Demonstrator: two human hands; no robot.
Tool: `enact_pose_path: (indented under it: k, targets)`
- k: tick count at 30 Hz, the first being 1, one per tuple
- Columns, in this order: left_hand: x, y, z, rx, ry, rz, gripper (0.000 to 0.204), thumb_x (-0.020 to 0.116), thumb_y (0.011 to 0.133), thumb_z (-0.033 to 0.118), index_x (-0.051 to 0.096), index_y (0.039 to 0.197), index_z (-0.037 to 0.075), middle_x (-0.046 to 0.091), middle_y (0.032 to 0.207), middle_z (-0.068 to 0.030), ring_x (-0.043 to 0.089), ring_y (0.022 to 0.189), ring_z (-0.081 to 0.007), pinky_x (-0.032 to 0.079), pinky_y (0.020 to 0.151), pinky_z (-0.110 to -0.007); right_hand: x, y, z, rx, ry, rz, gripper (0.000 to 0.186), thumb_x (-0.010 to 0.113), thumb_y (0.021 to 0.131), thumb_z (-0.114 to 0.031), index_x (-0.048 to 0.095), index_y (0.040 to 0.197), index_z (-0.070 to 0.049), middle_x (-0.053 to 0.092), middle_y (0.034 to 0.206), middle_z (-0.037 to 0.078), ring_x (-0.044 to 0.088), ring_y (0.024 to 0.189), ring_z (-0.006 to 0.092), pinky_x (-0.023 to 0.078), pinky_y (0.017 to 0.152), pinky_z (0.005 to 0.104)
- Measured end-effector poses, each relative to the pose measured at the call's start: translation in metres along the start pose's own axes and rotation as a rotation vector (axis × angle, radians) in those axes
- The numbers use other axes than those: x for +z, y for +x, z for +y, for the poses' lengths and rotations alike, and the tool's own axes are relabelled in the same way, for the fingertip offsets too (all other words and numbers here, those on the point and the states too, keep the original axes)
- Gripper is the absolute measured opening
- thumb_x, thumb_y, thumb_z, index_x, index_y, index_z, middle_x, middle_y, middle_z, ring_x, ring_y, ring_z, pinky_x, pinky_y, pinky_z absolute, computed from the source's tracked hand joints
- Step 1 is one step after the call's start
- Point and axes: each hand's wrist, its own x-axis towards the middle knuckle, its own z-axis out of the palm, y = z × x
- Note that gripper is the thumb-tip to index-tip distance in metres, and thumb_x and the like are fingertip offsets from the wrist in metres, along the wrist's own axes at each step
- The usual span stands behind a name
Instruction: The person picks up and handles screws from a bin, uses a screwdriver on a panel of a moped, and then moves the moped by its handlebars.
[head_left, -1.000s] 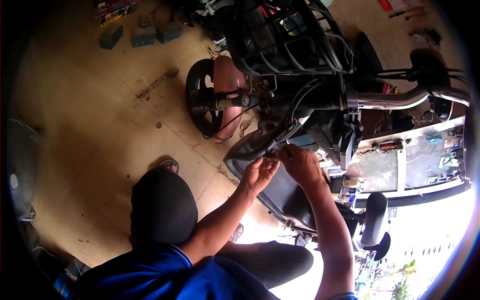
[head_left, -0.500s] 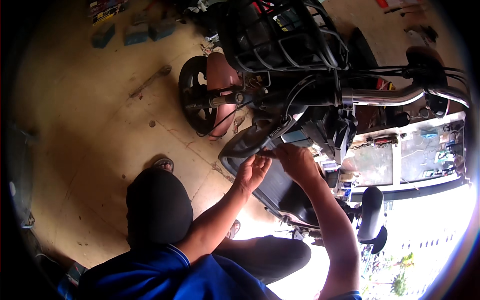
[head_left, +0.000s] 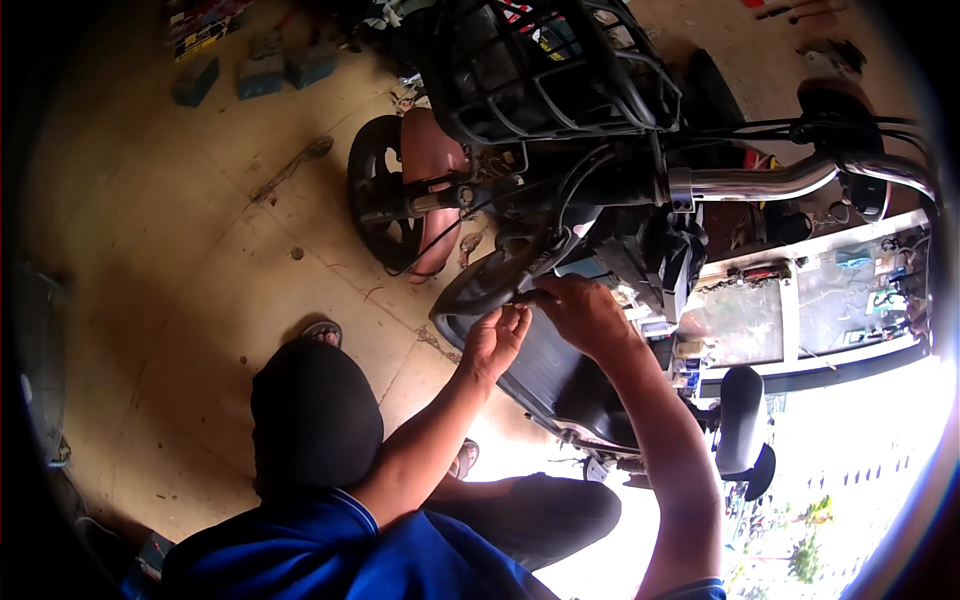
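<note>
My left hand [head_left: 493, 343] is held above the dark footboard [head_left: 545, 365] of a two-wheeled scooter, thumb and fingertips pinched together. Right beside it, my right hand [head_left: 583, 313] is closed, its fingertips almost meeting the left ones. Whatever sits between the fingers is too small and dim to name. Just beyond both hands runs a thick black curved part of the scooter frame [head_left: 478, 290]. A blue-grey panel [head_left: 580, 268] shows past the right knuckles.
Farther off are the scooter's front wheel [head_left: 375, 190], pinkish fender [head_left: 432, 160], black wire basket [head_left: 550, 90] and chrome handlebar [head_left: 765, 184]. Its saddle [head_left: 740, 420] is at the right. Dark blue blocks [head_left: 262, 77] lie on the floor. A glass cabinet [head_left: 745, 320] stands at the right.
The scooter and floor have shifted slightly left and up in the view. Both hands stay close together at the same spot over the footboard, with the fingers a little repositioned.
</note>
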Motion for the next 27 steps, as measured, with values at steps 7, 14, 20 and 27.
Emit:
enact_pose_path:
  k: [7, 14, 20, 27]
  targets:
    - [0.001, 0.007, 0.001, -0.015, 0.009, 0.02, 0.023, 0.068, 0.094, 0.006, 0.066, 0.115, -0.003, 0.071, 0.115, -0.0142, 0.066, 0.106, -0.0268, 0.056, 0.102, -0.042, 0.006, 0.009, 0.018, 0.011, 0.005, -0.011, 0.023, 0.073, 0.09, -0.018, 0.073, 0.109, -0.007, 0.073, 0.096, 0.018, 0.071, 0.089, 0.0362, 0.056, 0.077, 0.0421]
    - [0.005, 0.005, -0.001, -0.025, 0.044, 0.091, 0.02, 0.066, 0.098, 0.011, 0.065, 0.11, -0.005, 0.072, 0.105, -0.0146, 0.069, 0.1, -0.0251, 0.058, 0.098, -0.039, 0.0, 0.012, 0.022, -0.038, 0.118, 0.011, 0.027, 0.075, 0.089, -0.019, 0.073, 0.113, -0.007, 0.074, 0.092, 0.018, 0.073, 0.083, 0.0322, 0.057, 0.072, 0.0392]
    - [0.0, 0.003, -0.001, 0.027, 0.07, 0.101, 0.022, 0.071, 0.093, 0.009, 0.067, 0.111, -0.004, 0.073, 0.106, -0.0169, 0.07, 0.102, -0.0285, 0.058, 0.1, -0.042, 0.006, 0.011, 0.02, 0.085, -0.011, -0.004, 0.025, 0.073, 0.091, -0.025, 0.073, 0.108, -0.007, 0.074, 0.091, 0.018, 0.073, 0.081, 0.0333, 0.057, 0.071, 0.0407]
    - [-0.003, 0.001, 0.0, 0.027, 0.102, 0.087, 0.021, 0.072, 0.093, 0.011, 0.067, 0.109, -0.003, 0.073, 0.106, -0.0166, 0.07, 0.103, -0.0285, 0.057, 0.1, -0.043, 0.0, 0.01, 0.01, -0.17, -0.14, -0.042, 0.018, 0.065, 0.096, -0.024, 0.073, 0.107, -0.013, 0.074, 0.089, 0.011, 0.073, 0.082, 0.0314, 0.058, 0.07, 0.0399]
